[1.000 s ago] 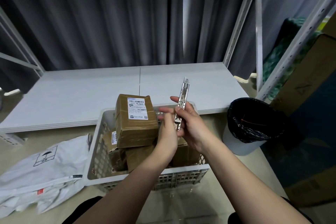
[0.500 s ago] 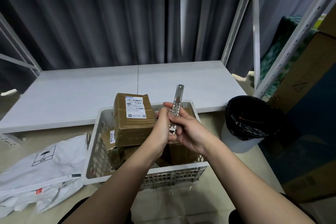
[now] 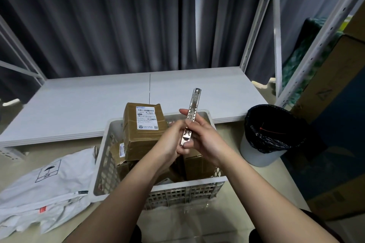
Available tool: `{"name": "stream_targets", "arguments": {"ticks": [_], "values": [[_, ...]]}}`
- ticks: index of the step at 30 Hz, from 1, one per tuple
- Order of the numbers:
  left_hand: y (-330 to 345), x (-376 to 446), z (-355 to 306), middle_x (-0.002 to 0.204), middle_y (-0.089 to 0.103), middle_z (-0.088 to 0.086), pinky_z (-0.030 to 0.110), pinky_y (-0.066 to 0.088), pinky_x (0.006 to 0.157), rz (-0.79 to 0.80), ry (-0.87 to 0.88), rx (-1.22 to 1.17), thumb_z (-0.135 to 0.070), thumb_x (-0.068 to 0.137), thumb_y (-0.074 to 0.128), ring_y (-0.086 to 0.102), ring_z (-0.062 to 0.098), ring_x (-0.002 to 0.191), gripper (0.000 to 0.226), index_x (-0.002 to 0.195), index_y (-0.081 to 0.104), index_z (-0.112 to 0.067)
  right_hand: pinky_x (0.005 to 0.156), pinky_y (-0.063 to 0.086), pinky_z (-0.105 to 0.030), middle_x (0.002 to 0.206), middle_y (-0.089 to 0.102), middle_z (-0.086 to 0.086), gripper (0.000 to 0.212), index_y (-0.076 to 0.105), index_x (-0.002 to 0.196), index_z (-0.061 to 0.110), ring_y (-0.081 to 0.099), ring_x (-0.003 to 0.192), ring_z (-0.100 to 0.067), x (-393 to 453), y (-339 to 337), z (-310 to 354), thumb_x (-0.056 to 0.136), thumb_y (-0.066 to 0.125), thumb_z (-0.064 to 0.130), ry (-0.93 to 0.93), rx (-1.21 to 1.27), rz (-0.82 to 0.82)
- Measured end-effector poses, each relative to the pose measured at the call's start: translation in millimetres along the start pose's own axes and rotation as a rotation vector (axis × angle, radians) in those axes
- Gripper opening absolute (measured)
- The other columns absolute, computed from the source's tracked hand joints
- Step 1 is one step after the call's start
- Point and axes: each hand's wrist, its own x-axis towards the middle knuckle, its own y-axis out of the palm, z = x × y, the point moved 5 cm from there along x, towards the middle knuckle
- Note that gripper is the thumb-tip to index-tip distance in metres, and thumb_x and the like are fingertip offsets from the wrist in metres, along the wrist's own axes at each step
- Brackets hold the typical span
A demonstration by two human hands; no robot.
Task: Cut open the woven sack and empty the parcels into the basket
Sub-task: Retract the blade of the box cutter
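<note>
Since the earlier frames, the blade tip no longer shows at the top of the metal utility knife (image 3: 191, 117), and the left hand (image 3: 171, 137) has closed in against the knife's lower end. The right hand (image 3: 205, 138) grips the knife upright, fingers curled round its lower half. The left hand's grip pinches the slider end of the knife. Both hands are held above the white basket (image 3: 110, 171), which stands on the floor in front of the low white shelf (image 3: 83, 108). Brown parcels (image 3: 143, 130) fill the basket, the topmost showing a printed label. The emptied white woven sack (image 3: 45, 189) lies flat on the floor, just beside the basket's left wall. A bin with a black liner (image 3: 266, 136) stands to the right.
</note>
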Motion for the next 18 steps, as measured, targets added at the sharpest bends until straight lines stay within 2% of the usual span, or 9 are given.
{"name": "stream_targets", "arguments": {"ticks": [2,5,7,9,12,16,18], "values": [[0.8,-6.2,-2.1,0.075,0.06,0.008,0.014,0.02,0.039,0.08,0.004,0.011,-0.004,0.097,0.032,0.041,0.004,0.043,0.025,0.102,0.057,-0.01,0.053,0.055,-0.02,0.103,0.066,-0.013,0.026,0.059,0.117,0.019,0.065,0.071,-0.014,-1.1,-8.3,10.5,0.097,0.045,0.01,-0.029,-0.02,-0.024],[-2.4,-9.4,-1.1,0.091,0.072,0.014,0.01,0.028,0.038,0.084,0.028,0.126,-0.005,0.099,0.042,0.048,0.002,0.047,0.019,0.107,0.059,-0.006,0.069,0.057,-0.024,0.1,0.072,-0.006,0.024,0.058,0.114,0.017,0.067,0.083,-0.016,-1.4,-16.3,16.4,0.096,0.046,0.008,-0.093,-0.09,-0.052],[-4.3,-10.4,-1.8,0.088,0.074,0.011,0.01,0.032,0.037,0.067,0.016,0.181,-0.012,0.1,0.043,0.055,0.003,0.047,0.019,0.106,0.059,-0.004,0.07,0.057,-0.025,0.096,0.073,-0.006,0.021,0.057,0.114,0.017,0.069,0.081,-0.016,-2.3,-15.5,17.7,0.098,0.045,0.01,-0.124,-0.134,-0.07],[-5.1,-12.8,-2.9,0.075,0.075,0.006,0.011,0.036,0.036,0.059,-0.005,0.267,-0.021,0.1,0.042,0.062,0.006,0.046,0.026,0.098,0.06,-0.003,0.066,0.057,-0.023,0.093,0.073,-0.006,0.02,0.056,0.114,0.013,0.071,0.075,-0.015,-2.0,-15.6,20.6,0.099,0.043,0.011,-0.151,-0.146,-0.102],[-2.8,-15.8,-3.2,0.064,0.073,0.003,0.011,0.042,0.038,0.068,0.001,0.301,-0.023,0.101,0.039,0.066,0.006,0.049,0.029,0.086,0.058,-0.006,0.062,0.054,-0.019,0.092,0.072,-0.01,0.02,0.055,0.113,0.009,0.07,0.07,-0.014,-2.3,-15.6,24.2,0.1,0.041,0.012,-0.163,-0.151,-0.125],[-2.1,-17.8,-3.3,0.066,0.073,0.002,0.011,0.047,0.042,0.075,0.006,0.28,-0.019,0.102,0.037,0.07,0.007,0.058,0.029,0.086,0.059,-0.008,0.072,0.056,-0.022,0.093,0.072,-0.012,0.014,0.057,0.108,0.013,0.07,0.077,-0.016,-2.6,-9.3,16.4,0.096,0.049,0.011,-0.126,-0.153,-0.063],[-3.8,-18.2,-3.6,0.066,0.073,0.001,0.011,0.044,0.041,0.066,0.016,0.307,-0.018,0.102,0.037,0.07,0.007,0.058,0.028,0.086,0.06,-0.009,0.071,0.056,-0.02,0.089,0.074,-0.009,0.013,0.057,0.105,0.012,0.07,0.076,-0.014,-3.0,-7.6,14.0,0.095,0.051,0.006,-0.115,-0.143,-0.04]]}}
